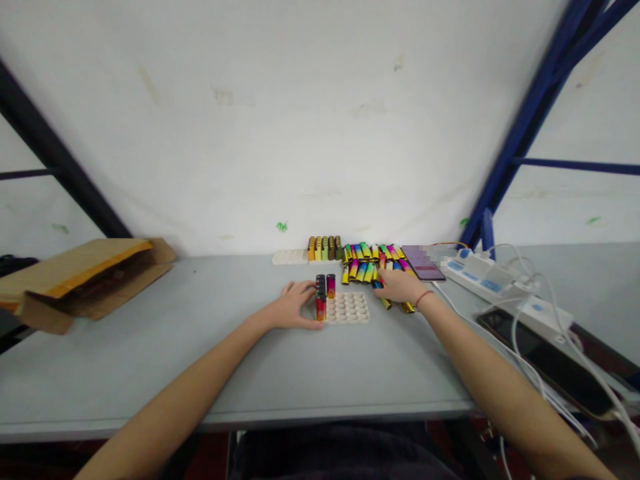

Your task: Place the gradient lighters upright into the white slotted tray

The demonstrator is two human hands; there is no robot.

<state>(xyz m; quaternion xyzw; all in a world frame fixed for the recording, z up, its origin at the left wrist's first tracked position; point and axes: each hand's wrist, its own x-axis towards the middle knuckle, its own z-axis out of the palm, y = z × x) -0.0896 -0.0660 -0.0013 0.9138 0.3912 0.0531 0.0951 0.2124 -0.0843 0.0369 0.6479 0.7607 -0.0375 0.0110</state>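
Note:
A pale moulded tray point(349, 309) with round holes lies on the table before me. Upright lighters point(321, 308), red to yellow with black tops, fill its left column, and a pink one point(331, 287) stands at the back of the second column. My left hand point(294, 307) curves around the tray's left end, thumb at the front corner and fingers by the rear lighters. Over the near right part of a pile of shiny multicoloured lighters point(361, 271) is my right hand point(401, 287), its fingers closed on a lighter that they partly hide.
By the wall is a second pale tray point(290, 257) with several upright lighters point(325, 248) in its right part. A phone-like purple screen point(425, 263), a power strip point(505, 293) with white cables and a dark phone point(545, 360) lie right. An open paper bag point(95, 280) lies left.

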